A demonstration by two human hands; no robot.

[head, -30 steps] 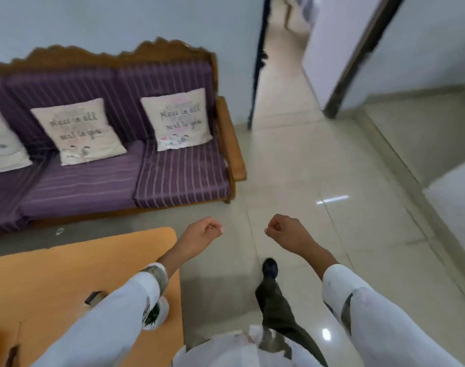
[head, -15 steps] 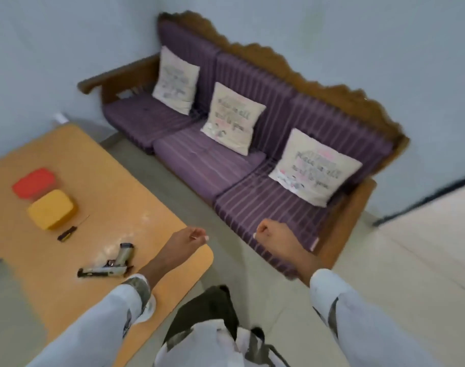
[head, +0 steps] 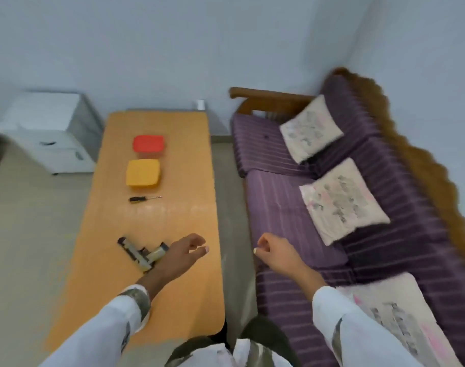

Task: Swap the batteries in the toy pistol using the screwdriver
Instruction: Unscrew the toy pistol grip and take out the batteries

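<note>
I've swung round to the table [head: 185, 154]: toy pistol [head: 142, 253] just left of my loose, empty left hand [head: 180, 258], screwdriver [head: 144, 199] well beyond; right hand [head: 276, 253] empty too. Nothing begun.

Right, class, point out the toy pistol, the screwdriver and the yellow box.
toy pistol [head: 138, 254]: head view, middle of its body.
screwdriver [head: 136, 199]: head view, its dark handle.
yellow box [head: 142, 172]: head view, centre of its lid.

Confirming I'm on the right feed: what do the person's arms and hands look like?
The left sleeve and right sleeve are long and white, with grey-green patterned patches near the cuffs. The left hand and right hand are ungloved; a pale nail shows on each.
</note>
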